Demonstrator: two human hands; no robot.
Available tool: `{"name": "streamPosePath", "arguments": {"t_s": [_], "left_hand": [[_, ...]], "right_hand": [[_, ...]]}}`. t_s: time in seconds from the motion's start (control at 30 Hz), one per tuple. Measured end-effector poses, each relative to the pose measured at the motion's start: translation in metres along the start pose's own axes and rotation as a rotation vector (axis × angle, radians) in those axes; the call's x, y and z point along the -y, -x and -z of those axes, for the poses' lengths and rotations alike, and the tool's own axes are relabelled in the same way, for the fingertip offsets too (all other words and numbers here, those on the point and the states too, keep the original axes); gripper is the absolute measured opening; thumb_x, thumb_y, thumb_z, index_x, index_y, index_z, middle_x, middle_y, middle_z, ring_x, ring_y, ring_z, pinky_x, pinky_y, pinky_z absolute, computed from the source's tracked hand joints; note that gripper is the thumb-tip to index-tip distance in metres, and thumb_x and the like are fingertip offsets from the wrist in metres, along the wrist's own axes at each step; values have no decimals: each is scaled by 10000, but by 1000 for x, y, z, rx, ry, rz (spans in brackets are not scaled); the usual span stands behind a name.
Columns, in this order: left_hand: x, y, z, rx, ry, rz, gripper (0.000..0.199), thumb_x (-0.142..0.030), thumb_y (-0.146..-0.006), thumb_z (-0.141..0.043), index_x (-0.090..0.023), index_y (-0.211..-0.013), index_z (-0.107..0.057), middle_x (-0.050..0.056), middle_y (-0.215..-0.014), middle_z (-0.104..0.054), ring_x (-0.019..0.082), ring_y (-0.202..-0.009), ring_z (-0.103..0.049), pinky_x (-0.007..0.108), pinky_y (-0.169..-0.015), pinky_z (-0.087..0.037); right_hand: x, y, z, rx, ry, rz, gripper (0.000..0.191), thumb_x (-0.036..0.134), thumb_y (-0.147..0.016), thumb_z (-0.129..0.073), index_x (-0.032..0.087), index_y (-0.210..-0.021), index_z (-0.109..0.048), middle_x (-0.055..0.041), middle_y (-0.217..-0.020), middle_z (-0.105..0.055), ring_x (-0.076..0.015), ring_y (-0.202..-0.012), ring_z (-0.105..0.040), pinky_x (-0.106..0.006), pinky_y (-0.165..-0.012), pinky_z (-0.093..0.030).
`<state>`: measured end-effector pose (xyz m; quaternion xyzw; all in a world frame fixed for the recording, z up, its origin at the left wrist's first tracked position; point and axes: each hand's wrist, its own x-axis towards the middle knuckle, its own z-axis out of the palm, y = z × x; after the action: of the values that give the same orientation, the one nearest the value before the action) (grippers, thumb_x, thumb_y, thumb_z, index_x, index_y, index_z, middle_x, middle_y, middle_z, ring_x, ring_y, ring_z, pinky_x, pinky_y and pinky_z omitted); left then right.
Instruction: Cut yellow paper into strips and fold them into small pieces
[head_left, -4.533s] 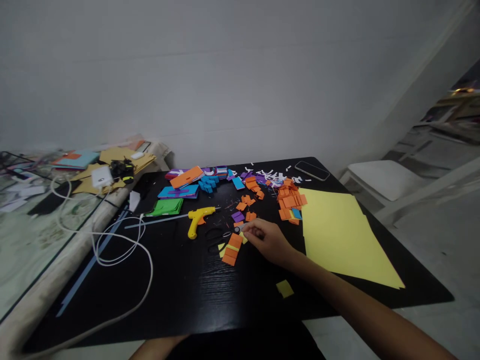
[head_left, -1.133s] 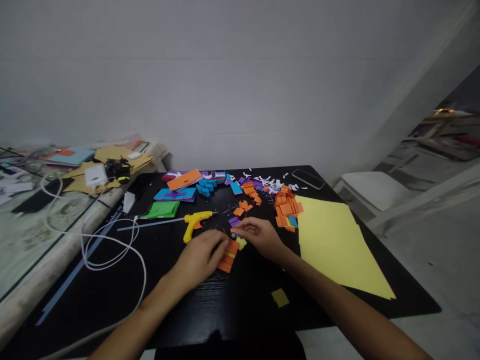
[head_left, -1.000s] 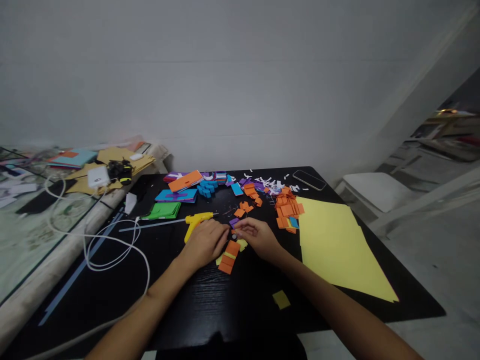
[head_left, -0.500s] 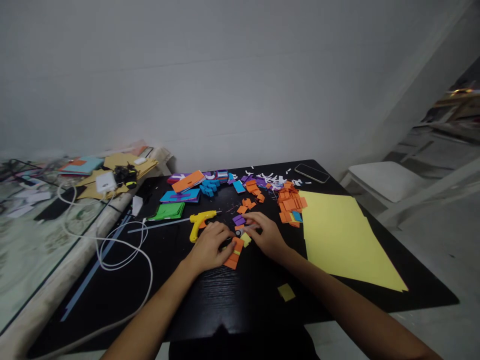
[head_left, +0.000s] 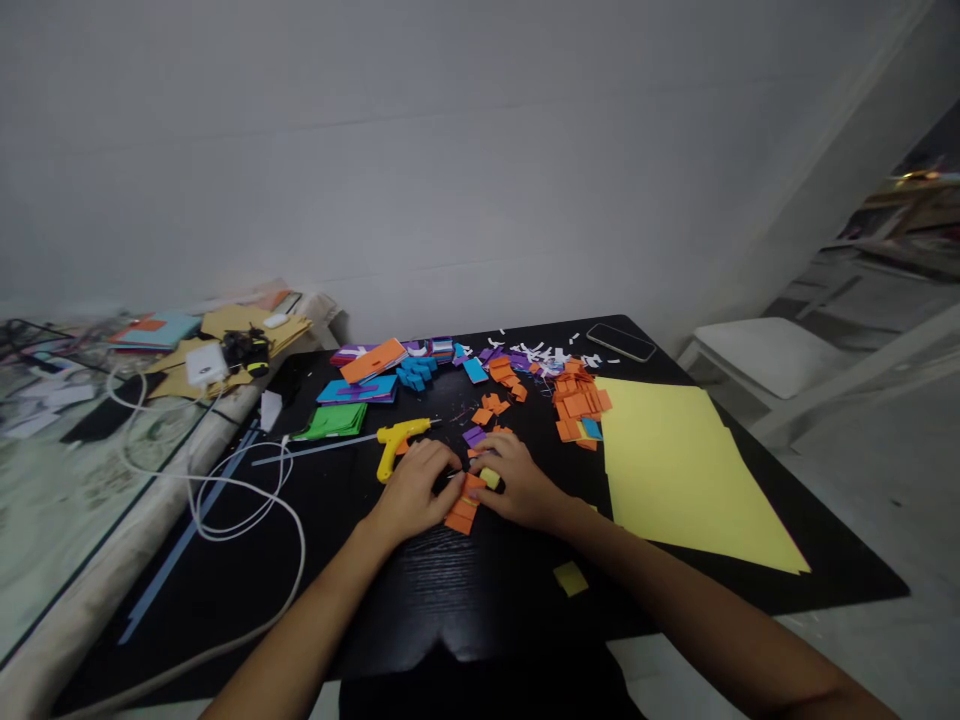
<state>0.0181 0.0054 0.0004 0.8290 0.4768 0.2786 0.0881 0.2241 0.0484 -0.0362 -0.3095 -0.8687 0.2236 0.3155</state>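
Orange paper rectangle (head_left: 461,516) lies between my left hand (head_left: 420,490) and right hand (head_left: 519,485), lower centre of the frame.
Both are loosely curled; I cannot tell what either holds.

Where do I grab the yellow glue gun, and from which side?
I'd take the yellow glue gun by its handle, coming from the near left. It lies flat with the handle pointing towards you, while the thin tip points right. The left hand is just right of the handle, so the left side looks freer.
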Motion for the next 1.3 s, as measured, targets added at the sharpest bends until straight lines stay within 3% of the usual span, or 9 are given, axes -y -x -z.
{"name": "streamPosePath", "arguments": {"t_s": [0.27,0.4,0.57,0.73,1.0,1.3], "left_hand": [[3,1,-4,-35,13,2,143,-244,-939,-504,-189,-848,-600,47,-820,-636,200,-813,-568,358,-780,-436],[2,0,-2,-71,31,26,135,-275,-939,-522,-186,-882,-607,49,-842,-642,201,-818,-579,354,-782,-440],[-2,0,3,-48,99,37,163,-311,-939,-542,-188,-1016,-617,57,-915,-660,204,-854,-595,353,-806,-452],[-3,1,1,-41,143,58,165,-316,-929,-562,-178,-1001,-616,52,-909,-646,198,-854,-591,337,-804,-451],[-1,2,-8,5,574,287,250,-392,-912,-597,-159,-822,-613,-18,-689,-550,115,-626,-484,229,-586,-378],[-2,0,-9,-10,955,421,290,-444,-870,-649,-160,-859,-593,-16,-629,-619,95,-503,-492,210,-490,-375]], "right_hand": [[0,0,-3,-1,-72,-6,117,211,-786,-755,209,-817,-642,-85,-1163,-634,-268,-1176,-526,-468,-1009,-382],[5,-4,1,-85,-161,-14,73,203,-828,-688,208,-797,-622,-77,-1047,-687,-252,-1090,-584,-449,-989,-404],[11,-9,8,-203,-407,-241,109,306,-856,-639,208,-810,-625,-41,-852,-689,-203,-860,-642,-347,-817,-497],[8,-13,9,-159,-825,-438,290,443,-765,-734,189,-773,-594,5,-716,-651,-152,-674,-623,-283,-671,-498],[9,-15,12,-84,-1315,-660,363,420,-659,-849,149,-793,-649,-20,-795,-710,-151,-722,-672,-286,-728,-529],[5,-14,16,0,-1422,-710,367,414,-707,-830,131,-876,-669,-75,-847,-738,-168,-723,-703,-302,-739,-560]]}}
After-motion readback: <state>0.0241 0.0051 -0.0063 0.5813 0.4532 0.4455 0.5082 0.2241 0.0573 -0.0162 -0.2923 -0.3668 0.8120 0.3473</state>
